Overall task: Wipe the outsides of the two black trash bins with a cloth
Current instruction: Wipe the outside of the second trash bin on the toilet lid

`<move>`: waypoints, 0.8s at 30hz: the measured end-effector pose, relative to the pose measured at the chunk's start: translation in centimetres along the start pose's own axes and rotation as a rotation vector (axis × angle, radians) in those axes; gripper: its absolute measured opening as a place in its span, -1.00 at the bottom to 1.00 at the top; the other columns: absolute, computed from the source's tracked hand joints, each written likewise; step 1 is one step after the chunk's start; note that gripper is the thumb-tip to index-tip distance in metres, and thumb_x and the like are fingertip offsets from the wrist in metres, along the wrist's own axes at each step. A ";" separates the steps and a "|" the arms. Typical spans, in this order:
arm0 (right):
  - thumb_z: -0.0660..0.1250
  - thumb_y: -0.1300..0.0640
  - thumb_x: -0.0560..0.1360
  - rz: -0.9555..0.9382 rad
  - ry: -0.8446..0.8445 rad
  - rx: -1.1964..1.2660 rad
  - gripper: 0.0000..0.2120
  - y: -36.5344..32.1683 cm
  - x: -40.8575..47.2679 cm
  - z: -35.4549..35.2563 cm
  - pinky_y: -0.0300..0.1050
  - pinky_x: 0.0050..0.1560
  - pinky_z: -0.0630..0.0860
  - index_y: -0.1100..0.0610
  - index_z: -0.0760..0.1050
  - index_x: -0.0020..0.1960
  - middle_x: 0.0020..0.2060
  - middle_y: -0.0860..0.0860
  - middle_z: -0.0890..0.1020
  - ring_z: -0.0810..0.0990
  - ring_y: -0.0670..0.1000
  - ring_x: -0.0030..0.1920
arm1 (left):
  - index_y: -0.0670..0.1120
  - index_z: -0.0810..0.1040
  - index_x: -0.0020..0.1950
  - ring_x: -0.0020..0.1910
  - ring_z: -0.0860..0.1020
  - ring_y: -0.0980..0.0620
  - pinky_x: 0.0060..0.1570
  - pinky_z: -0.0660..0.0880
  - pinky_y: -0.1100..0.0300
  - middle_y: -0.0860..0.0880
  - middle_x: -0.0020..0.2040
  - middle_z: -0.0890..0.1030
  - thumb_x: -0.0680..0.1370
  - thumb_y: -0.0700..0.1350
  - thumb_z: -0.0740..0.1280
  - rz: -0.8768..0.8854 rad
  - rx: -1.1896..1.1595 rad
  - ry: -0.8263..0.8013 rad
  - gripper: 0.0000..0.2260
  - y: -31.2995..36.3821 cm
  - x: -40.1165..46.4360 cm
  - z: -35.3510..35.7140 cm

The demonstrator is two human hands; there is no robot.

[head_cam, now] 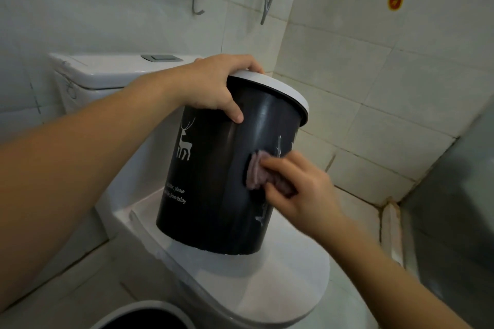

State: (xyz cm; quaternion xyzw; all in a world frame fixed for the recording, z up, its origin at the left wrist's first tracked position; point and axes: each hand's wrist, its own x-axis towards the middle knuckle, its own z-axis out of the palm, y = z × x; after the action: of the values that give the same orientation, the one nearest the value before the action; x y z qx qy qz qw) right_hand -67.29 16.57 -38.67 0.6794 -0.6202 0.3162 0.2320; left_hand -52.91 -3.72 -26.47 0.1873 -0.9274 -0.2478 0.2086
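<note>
Bin one (213,181), black with white deer print and white rim, sits tilted on the closed toilet lid (280,280); wiping looks mid-way, white smears remain on its right side. Left hand (213,85) grips the rim, steadying. Right hand (299,189) presses a folded pinkish cloth (258,171) to the wall. Second bin (144,315), bottom edge, apparently not yet wiped.
</note>
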 end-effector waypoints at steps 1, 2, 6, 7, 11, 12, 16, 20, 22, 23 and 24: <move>0.37 0.07 0.48 -0.033 -0.022 0.004 -0.71 -0.1 -0.9 0.2 0.00 -0.29 0.56 0.08 0.62 0.18 -0.09 0.01 0.56 0.55 0.01 -0.19 | 0.33 0.45 0.16 0.13 0.55 -0.04 0.19 0.52 -0.11 0.11 0.11 0.59 0.19 -0.08 0.64 -0.002 -0.003 0.000 -0.34 0.0 0.0 0.0; 0.39 0.07 0.48 -0.054 -0.035 0.004 -0.72 -0.1 -1.5 0.2 -0.03 -0.29 0.55 0.08 0.62 0.18 -0.10 -0.01 0.56 0.54 -0.01 -0.19 | 0.33 0.45 0.16 0.13 0.55 -0.05 0.19 0.51 -0.10 0.11 0.11 0.59 0.17 -0.05 0.63 0.000 -0.006 -0.002 -0.34 0.1 -0.1 0.0; 0.34 0.04 0.50 0.007 0.033 -0.023 -0.72 0.1 -1.5 0.0 -0.14 -0.29 0.54 0.08 0.62 0.18 -0.11 -0.04 0.56 0.51 -0.07 -0.20 | 0.34 0.44 0.16 0.16 0.52 -0.05 0.23 0.48 -0.10 0.14 0.11 0.58 0.12 0.06 0.63 0.020 0.016 0.000 -0.32 0.7 0.0 0.4; 0.33 0.03 0.51 0.035 0.055 -0.028 -0.71 0.1 -1.5 0.1 -0.18 -0.29 0.52 0.09 0.62 0.18 -0.12 -0.04 0.55 0.50 -0.08 -0.20 | 0.33 0.44 0.15 0.17 0.52 -0.06 0.24 0.46 -0.11 0.13 0.11 0.57 0.14 0.03 0.64 0.026 0.017 0.006 -0.32 0.7 0.1 0.5; 0.35 0.05 0.51 0.036 0.054 0.023 -0.70 -0.4 -2.7 0.8 -0.18 -0.28 0.51 0.13 0.62 0.19 -0.12 -0.03 0.54 0.49 -0.07 -0.21 | 0.32 0.46 0.15 0.15 0.53 -0.05 0.18 0.50 -0.04 0.13 0.09 0.58 0.17 -0.06 0.66 0.015 0.007 0.018 -0.34 0.7 0.0 0.4; 0.36 0.05 0.51 0.029 0.037 0.038 -0.70 -0.4 -3.0 0.8 -0.15 -0.28 0.52 0.12 0.61 0.19 -0.11 -0.03 0.55 0.49 -0.06 -0.20 | 0.30 0.46 0.15 0.13 0.54 -0.02 0.13 0.51 0.03 0.14 0.08 0.58 0.19 -0.10 0.66 0.011 -0.006 0.015 -0.34 0.8 0.0 0.3; 0.35 0.02 0.51 0.039 0.022 0.039 -0.69 -0.5 -3.4 0.8 -0.16 -0.26 0.55 0.10 0.61 0.21 -0.09 -0.04 0.55 0.50 -0.07 -0.18 | 0.22 0.49 0.18 0.08 0.56 0.04 0.01 0.52 0.12 0.15 0.07 0.56 0.23 -0.20 0.64 -0.007 -0.061 0.012 -0.36 0.8 0.2 0.1; 0.35 0.00 0.51 0.050 0.043 0.040 -0.68 -0.6 -3.4 0.3 -0.22 -0.24 0.53 0.09 0.62 0.20 -0.10 -0.04 0.55 0.50 -0.08 -0.18 | 0.24 0.52 0.15 0.10 0.59 0.01 0.10 0.58 0.03 0.08 0.10 0.59 0.20 -0.22 0.65 -0.007 -0.135 0.027 -0.35 0.4 0.3 0.4; 0.34 0.00 0.51 0.056 0.040 0.039 -0.68 -0.6 -3.4 0.2 -0.21 -0.24 0.52 0.09 0.62 0.20 -0.10 -0.04 0.55 0.50 -0.08 -0.18 | 0.28 0.51 0.14 0.11 0.58 0.02 0.09 0.57 0.09 0.09 0.11 0.59 0.21 -0.23 0.64 0.003 -0.155 0.024 -0.34 0.4 0.4 0.4; 0.35 0.00 0.51 0.060 0.039 0.040 -0.68 -0.6 -3.5 0.1 -0.20 -0.24 0.53 0.09 0.62 0.20 -0.10 -0.04 0.55 0.50 -0.07 -0.18 | 0.31 0.50 0.15 0.12 0.58 0.04 0.09 0.55 0.13 0.10 0.13 0.58 0.22 -0.23 0.64 0.009 -0.149 0.021 -0.32 0.4 0.4 0.4; 0.34 0.00 0.50 0.062 0.040 0.039 -0.68 -0.5 -3.4 0.1 -0.20 -0.25 0.53 0.09 0.62 0.20 -0.10 -0.04 0.55 0.50 -0.07 -0.18 | 0.34 0.49 0.17 0.14 0.57 0.06 0.12 0.53 0.15 0.11 0.15 0.57 0.22 -0.23 0.64 0.016 -0.132 0.019 -0.30 0.4 0.5 0.5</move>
State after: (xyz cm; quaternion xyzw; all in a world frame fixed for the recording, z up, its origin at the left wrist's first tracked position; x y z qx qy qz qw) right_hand -66.90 18.98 -41.15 0.6578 -0.6299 0.3489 0.2209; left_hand -53.62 -3.43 -26.48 0.1680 -0.9085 -0.3049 0.2313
